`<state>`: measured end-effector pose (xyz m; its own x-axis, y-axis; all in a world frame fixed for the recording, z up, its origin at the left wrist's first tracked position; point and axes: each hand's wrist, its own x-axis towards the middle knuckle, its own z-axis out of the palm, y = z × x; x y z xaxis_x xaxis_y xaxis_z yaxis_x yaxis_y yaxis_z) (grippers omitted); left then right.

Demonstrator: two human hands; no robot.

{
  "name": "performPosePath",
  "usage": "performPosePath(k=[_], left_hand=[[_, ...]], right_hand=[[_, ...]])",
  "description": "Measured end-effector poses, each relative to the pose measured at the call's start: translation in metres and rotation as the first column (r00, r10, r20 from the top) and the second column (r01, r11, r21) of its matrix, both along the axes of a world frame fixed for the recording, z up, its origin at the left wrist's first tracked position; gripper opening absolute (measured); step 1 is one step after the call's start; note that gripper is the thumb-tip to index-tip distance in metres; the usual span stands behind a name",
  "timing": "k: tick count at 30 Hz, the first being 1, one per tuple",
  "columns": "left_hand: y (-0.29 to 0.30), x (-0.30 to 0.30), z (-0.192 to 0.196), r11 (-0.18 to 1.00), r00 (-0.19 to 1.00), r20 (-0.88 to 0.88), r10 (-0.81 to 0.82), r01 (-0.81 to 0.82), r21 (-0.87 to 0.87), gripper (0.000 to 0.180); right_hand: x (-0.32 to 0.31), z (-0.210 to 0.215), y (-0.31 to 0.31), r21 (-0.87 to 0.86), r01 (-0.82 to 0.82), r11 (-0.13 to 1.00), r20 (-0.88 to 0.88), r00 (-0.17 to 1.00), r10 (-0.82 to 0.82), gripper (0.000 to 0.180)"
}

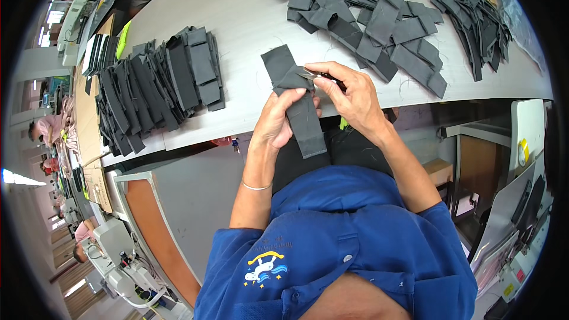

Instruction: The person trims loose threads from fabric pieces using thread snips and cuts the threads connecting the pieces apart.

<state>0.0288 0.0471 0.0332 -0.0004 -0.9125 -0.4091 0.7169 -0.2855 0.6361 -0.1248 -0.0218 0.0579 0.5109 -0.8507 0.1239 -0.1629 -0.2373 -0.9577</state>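
Note:
A dark grey fabric strip (306, 125) hangs over the table's near edge, pinched between the thumb and fingers of my left hand (277, 117). My right hand (354, 96) is closed around small thread snips (328, 78) with dark handles. Their metal tips touch the strip just above my left thumb, where a folded piece of the cloth stands up. The far end of the strip reaches over the white table (240, 74). Part of my left fingers is hidden behind the cloth.
Stacked grey fabric pieces (157, 80) stand in a row at the left of the table. A loose heap of similar pieces (379, 24) lies at the back right, with another bunch (474, 18) beyond it. Sewing machines (121, 261) and other people are at the left.

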Motion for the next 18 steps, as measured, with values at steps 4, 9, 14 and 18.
performPosePath(k=[4, 9, 14, 18], left_hand=[[-0.005, 0.001, -0.004, 0.997, 0.996, -0.075, 0.042, -0.037, 0.060, 0.027], [-0.007, 0.001, 0.002, 0.998, 0.992, -0.123, 0.036, -0.029, 0.057, 0.038], [-0.008, -0.001, 0.007, 0.997, 0.984, -0.176, 0.014, -0.001, 0.071, 0.052], [-0.008, -0.002, 0.011, 0.996, 0.988, -0.155, 0.021, -0.008, 0.084, 0.054]], right_hand=[[-0.002, -0.009, 0.000, -0.122, 0.040, 0.992, 0.020, 0.999, -0.038, 0.022], [-0.018, -0.012, 0.002, -0.433, 0.049, 0.900, -0.123, 0.986, -0.113, 0.023], [-0.017, -0.012, 0.006, -0.630, -0.033, 0.776, -0.211, 0.969, -0.131, 0.026], [-0.018, -0.010, 0.005, -0.640, -0.047, 0.767, -0.215, 0.969, -0.119, 0.027]])
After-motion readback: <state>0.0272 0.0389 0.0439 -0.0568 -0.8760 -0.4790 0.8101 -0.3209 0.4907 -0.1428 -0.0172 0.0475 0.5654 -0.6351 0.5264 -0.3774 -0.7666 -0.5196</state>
